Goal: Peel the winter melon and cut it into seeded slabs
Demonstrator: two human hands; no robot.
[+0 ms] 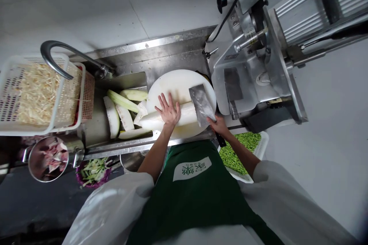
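Observation:
A round white cutting board [178,80] lies across the counter and sink edge. On it rests a long, pale vegetable piece [186,114], and my left hand [169,113] presses on it with spread fingers. My right hand [218,125] is closed round the dark handle of a cleaver [202,103]. Its broad blade is at the right end of the pale piece, tilted with its flat face upward; whether the edge touches the vegetable I cannot tell. To the left, in the sink, lie several pale green-white vegetable wedges [111,116].
A curved faucet [61,46] arches over white baskets [53,120] of bean sprouts at left. Below them are a metal pot [43,174] of meat and a purple basket [100,180] of greens. A metal slicer [258,69] stands right, above a basket of chopped greens [244,149].

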